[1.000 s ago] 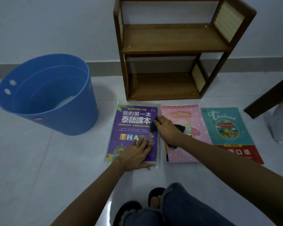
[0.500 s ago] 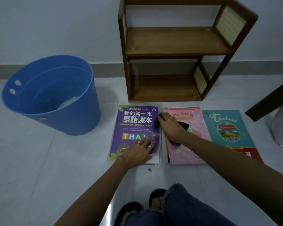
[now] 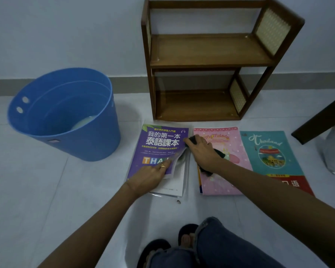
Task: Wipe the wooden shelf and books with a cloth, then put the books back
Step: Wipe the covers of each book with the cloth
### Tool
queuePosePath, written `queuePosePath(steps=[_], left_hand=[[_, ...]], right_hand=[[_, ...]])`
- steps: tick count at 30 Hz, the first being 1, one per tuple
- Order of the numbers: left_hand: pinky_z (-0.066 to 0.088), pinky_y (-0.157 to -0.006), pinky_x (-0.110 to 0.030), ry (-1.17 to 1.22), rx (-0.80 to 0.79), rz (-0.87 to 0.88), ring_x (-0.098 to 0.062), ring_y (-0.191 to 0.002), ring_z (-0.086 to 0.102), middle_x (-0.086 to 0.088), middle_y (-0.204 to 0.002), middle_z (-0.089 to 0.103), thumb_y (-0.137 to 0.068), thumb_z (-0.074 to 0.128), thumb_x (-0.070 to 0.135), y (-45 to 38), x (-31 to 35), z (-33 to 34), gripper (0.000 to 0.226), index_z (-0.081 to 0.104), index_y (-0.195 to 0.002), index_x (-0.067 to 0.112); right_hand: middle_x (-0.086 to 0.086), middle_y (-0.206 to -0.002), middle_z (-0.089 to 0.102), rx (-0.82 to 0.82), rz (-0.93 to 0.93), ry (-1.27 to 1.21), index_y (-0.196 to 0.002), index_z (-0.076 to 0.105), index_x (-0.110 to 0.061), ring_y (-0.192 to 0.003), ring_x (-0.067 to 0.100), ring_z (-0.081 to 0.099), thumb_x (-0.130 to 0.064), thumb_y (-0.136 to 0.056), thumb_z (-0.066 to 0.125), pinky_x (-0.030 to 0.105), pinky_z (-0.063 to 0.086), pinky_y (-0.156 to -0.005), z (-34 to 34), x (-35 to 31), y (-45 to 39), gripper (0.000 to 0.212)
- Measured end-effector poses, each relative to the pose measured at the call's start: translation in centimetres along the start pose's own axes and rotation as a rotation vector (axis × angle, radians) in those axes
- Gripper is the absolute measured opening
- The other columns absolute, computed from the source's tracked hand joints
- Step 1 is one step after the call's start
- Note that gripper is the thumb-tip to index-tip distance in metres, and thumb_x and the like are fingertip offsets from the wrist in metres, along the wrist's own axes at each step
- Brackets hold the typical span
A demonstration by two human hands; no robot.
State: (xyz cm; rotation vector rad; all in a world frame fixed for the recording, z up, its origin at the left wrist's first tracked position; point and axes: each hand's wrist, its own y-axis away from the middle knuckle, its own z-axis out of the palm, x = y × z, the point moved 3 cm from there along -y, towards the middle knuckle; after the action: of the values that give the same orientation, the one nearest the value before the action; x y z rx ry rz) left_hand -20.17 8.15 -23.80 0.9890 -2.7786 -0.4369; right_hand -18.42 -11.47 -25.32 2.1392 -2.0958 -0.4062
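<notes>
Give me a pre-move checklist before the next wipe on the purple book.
1. Cloth in right hand: ok, gripped at the purple book's right edge.
2. Left hand steadying the purple book: ok, though its fingers are lifting the cover's lower right corner.
3. Cover flat for wiping: not ok, the corner is peeled up and inner pages show.
4. Pink book clear of the wipe: not ok, the cloth's tail and the right wrist lie across it.
5. Shelf free for returning books: ok, both boards bare.
6. Cloth damp or dry: cannot tell.
</notes>
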Motion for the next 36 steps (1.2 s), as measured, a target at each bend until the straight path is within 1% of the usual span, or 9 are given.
queuePosePath(steps=[3, 6, 10, 12, 15, 18, 24, 29, 36], left_hand=[[0.054, -0.043, -0.032, -0.06, 0.138, 0.126, -0.027, -0.059, 0.069, -0.019, -0.112, 0.064, -0.076, 0.064, 0.016, -0.4, 0.6, 1.0, 0.063, 0.041, -0.133, 0.002], [0.052, -0.081, -0.042, -0.024, -0.022, 0.101, -0.037, -0.105, 0.06, -0.016, -0.149, 0.033, -0.096, 0.033, 0.052, -1.5, 1.3, 3.0, 0.066, 0.02, -0.146, 0.011], [0.043, -0.099, -0.038, 0.156, 0.04, -0.066, -0.023, -0.127, 0.045, 0.003, -0.151, 0.033, -0.066, 0.002, 0.087, -0.9, 0.7, 3.3, 0.103, 0.038, -0.141, 0.025], [0.041, -0.101, -0.035, 0.318, 0.177, -0.227, -0.019, -0.127, 0.042, 0.001, -0.143, 0.042, -0.072, 0.002, 0.085, -0.7, -0.5, 3.6, 0.099, 0.048, -0.134, 0.023], [0.033, -0.105, -0.042, 0.376, 0.236, -0.552, -0.025, -0.133, 0.031, -0.009, -0.143, 0.034, -0.087, 0.039, 0.063, -1.1, -2.5, 4.9, 0.067, 0.037, -0.138, 0.019], [0.034, -0.105, -0.046, 0.571, 0.177, -0.835, -0.031, -0.131, 0.033, -0.015, -0.14, 0.032, -0.078, 0.061, 0.061, -1.2, -3.4, 5.2, 0.086, 0.024, -0.141, 0.016], [0.04, -0.1, -0.042, 0.735, 0.089, -1.018, -0.029, -0.122, 0.047, -0.013, -0.132, 0.047, -0.057, 0.08, 0.06, -1.8, -6.0, 4.8, 0.099, 0.034, -0.129, 0.011], [0.052, -0.09, -0.043, 0.999, 0.11, -0.989, -0.024, -0.101, 0.063, -0.006, -0.117, 0.062, -0.049, 0.087, 0.051, -2.6, -6.1, 5.5, 0.086, 0.045, -0.116, 0.015], [0.051, -0.086, -0.04, 1.145, 0.341, -1.025, -0.031, -0.1, 0.064, -0.015, -0.119, 0.063, -0.084, 0.068, 0.034, -1.5, -5.8, 3.4, 0.049, 0.052, -0.118, 0.004]], right_hand=[[0.024, -0.126, 0.037, 0.017, 0.042, -0.055, -0.14, 0.023, -0.018, -0.111, 0.041, 0.043, 0.002, -0.088, 0.047, 0.05, 0.04, -0.089, -0.2, -0.6, 0.1, 0.061], [0.022, -0.117, 0.043, 0.017, 0.091, -0.156, -0.134, 0.027, -0.016, -0.101, 0.04, 0.049, -0.003, -0.089, 0.051, 0.046, 0.043, -0.08, 0.3, -0.8, 0.0, 0.053], [0.021, -0.125, 0.041, -0.082, 0.078, -0.126, -0.137, 0.032, -0.016, -0.115, 0.04, 0.044, -0.014, -0.094, 0.049, 0.05, 0.041, -0.093, 1.0, -0.8, 0.0, 0.046], [0.02, -0.13, 0.039, -0.125, 0.047, -0.06, -0.137, 0.036, -0.017, -0.12, 0.039, 0.039, -0.014, -0.096, 0.045, 0.049, 0.037, -0.097, 1.3, -1.0, 0.0, 0.042], [0.019, -0.132, 0.039, -0.162, 0.025, -0.018, -0.135, 0.04, -0.015, -0.122, 0.037, 0.037, -0.013, -0.098, 0.041, 0.049, 0.034, -0.1, 1.5, -1.2, 0.0, 0.037], [0.019, -0.132, 0.039, -0.178, 0.016, -0.002, -0.135, 0.04, -0.014, -0.122, 0.038, 0.037, -0.012, -0.098, 0.041, 0.05, 0.033, -0.1, 1.4, -1.3, -0.1, 0.037], [0.018, -0.13, 0.04, -0.185, 0.045, -0.038, -0.132, 0.043, -0.012, -0.121, 0.037, 0.038, -0.01, -0.095, 0.046, 0.051, 0.035, -0.098, 1.9, -1.7, -0.1, 0.037], [0.017, -0.132, 0.04, -0.188, 0.067, -0.057, -0.132, 0.043, -0.011, -0.123, 0.036, 0.038, -0.016, -0.095, 0.052, 0.05, 0.037, -0.098, 1.9, -1.4, -0.1, 0.038], [0.018, -0.13, 0.042, -0.191, 0.091, -0.031, -0.126, 0.047, -0.009, -0.123, 0.035, 0.038, -0.018, -0.095, 0.051, 0.052, 0.035, -0.1, 1.1, -1.6, -0.1, 0.032]])
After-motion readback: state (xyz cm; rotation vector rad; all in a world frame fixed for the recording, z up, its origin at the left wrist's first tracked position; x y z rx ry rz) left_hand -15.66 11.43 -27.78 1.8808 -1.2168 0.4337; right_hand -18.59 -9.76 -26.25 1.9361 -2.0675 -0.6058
